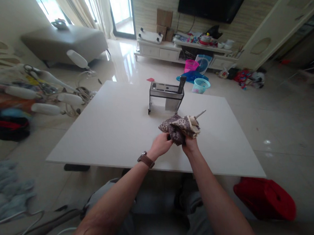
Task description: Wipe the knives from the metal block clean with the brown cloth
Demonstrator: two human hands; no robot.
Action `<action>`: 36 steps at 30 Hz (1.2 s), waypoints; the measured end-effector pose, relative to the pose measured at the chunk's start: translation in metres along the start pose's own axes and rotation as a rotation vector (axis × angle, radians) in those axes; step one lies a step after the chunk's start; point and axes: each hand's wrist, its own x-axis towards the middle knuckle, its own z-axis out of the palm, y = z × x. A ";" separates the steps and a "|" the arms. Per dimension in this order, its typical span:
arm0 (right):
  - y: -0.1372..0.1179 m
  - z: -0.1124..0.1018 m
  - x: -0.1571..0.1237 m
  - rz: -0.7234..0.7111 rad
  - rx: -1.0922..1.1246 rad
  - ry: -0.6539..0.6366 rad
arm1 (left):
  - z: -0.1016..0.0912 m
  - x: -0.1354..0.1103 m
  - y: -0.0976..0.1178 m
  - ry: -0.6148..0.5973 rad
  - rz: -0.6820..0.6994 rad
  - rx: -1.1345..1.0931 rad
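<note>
Both my hands are raised over the near part of the white table (pixel 115 134), bunched around a brown patterned cloth (pixel 179 126). My left hand (pixel 161 144), with a brown watch on its wrist, grips the cloth's left side. My right hand (pixel 190 145) closes on the cloth from below. A thin metal blade or rod (pixel 200 114) sticks out of the cloth to the upper right; what it belongs to is hidden. Behind the cloth stands a grey metal knife rack (pixel 165 95) with one black handle (pixel 182 84) in it.
A red bag (pixel 264 197) lies on the floor at the table's right front corner. Cables and white handled tools (pixel 64 99) clutter the floor on the left. Plastic baskets (pixel 200 86) and a white TV cabinet (pixel 163 52) stand beyond the table. A grey bench (pixel 65 41) sits far left.
</note>
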 end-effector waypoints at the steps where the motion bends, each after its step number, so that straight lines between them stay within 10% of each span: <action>1: -0.001 0.000 0.001 0.002 0.002 0.003 | 0.000 0.000 0.000 -0.005 -0.004 0.010; 36: -0.038 -0.044 0.041 -0.071 0.196 0.325 | -0.024 -0.006 -0.001 0.059 -0.009 0.356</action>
